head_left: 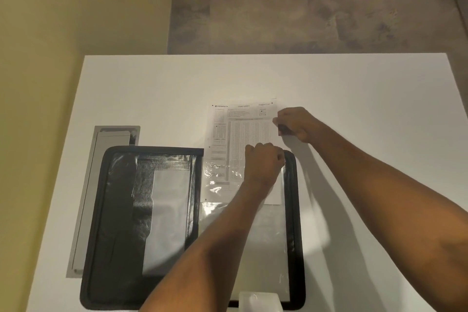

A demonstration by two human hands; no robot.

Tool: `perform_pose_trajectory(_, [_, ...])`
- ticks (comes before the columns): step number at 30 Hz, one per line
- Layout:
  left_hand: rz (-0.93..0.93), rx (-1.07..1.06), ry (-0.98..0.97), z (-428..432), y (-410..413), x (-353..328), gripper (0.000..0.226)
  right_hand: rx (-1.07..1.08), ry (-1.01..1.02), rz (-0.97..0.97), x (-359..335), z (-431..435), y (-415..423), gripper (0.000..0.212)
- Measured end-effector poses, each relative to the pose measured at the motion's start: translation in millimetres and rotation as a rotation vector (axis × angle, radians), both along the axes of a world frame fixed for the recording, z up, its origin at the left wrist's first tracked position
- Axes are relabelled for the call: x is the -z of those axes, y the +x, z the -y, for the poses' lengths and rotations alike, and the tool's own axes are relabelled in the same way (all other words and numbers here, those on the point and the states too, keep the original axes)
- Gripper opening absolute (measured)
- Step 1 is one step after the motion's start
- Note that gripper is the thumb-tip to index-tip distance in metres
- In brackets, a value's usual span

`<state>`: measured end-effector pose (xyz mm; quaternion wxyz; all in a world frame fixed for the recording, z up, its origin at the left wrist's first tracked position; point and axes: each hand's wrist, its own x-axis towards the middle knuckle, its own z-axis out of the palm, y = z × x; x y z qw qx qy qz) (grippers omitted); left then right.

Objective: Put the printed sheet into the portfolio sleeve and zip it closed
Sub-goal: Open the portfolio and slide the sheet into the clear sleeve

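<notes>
A black zip portfolio (119,223) lies open flat on the white table (354,88). Its right half carries a clear plastic sleeve (266,240). The printed sheet (240,129), an answer form with rows of small marks, sits partly inside the sleeve, with its upper half sticking out past the portfolio's top edge. My left hand (264,162) is closed at the sleeve's top right opening, over the sheet. My right hand (295,123) pinches the sheet's right edge near its top corner.
A grey cable hatch (106,149) is set into the table to the left of the portfolio and partly under it. A small translucent white box (259,301) sits at the near edge. A yellow wall stands on the left, tiled floor beyond the table.
</notes>
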<state>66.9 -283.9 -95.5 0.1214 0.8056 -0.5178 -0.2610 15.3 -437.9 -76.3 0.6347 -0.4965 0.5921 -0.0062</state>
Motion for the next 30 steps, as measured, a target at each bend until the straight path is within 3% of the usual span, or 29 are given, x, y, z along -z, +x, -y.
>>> perform_pose_trajectory(2, [-0.001,-0.001,-0.015,-1.6,-1.3,2.7,0.025,-0.055,0.000,-0.027,-0.4,-2.4,-2.7,0.007])
perform_pose_trajectory(5, [-0.011,-0.006,-0.055,-6.0,-1.2,5.5,0.027,-0.153,0.007,-0.050,2.1,-5.3,-11.3,0.025])
perform_pose_trajectory(8, [-0.025,-0.009,-0.094,-9.6,-0.6,6.8,0.026,-0.273,0.004,-0.074,3.9,-9.2,-21.5,0.025])
perform_pose_trajectory(13, [-0.217,-0.008,-0.110,-10.5,3.7,6.9,0.017,-0.520,0.005,-0.215,-1.0,-15.7,-27.1,0.028])
perform_pose_trajectory(16, [-0.264,0.021,-0.071,-7.4,7.1,2.9,0.013,-0.464,0.018,-0.158,-1.6,-14.1,-20.0,0.011])
perform_pose_trajectory(18, [-0.304,0.015,-0.067,-6.3,7.4,0.4,0.010,-0.350,-0.041,-0.110,-0.4,-12.4,-13.8,0.033])
perform_pose_trajectory(20, [-0.377,-0.032,-0.077,-6.3,6.0,-1.7,0.019,-0.297,-0.178,-0.094,-0.6,-12.7,-9.5,0.029])
perform_pose_trajectory(23, [-0.424,-0.111,-0.099,-5.5,3.8,-2.8,0.035,-0.369,-0.340,-0.103,-0.7,-13.6,-7.4,0.017])
perform_pose_trajectory(25, [-0.437,-0.146,-0.125,-4.3,2.4,-0.9,0.038,-0.440,-0.421,-0.138,-1.5,-17.7,-6.7,0.021])
perform_pose_trajectory(30, [-0.469,-0.240,-0.182,-7.8,-0.9,6.4,0.029,-0.494,-0.393,-0.155,-3.8,-27.8,-12.0,0.033])
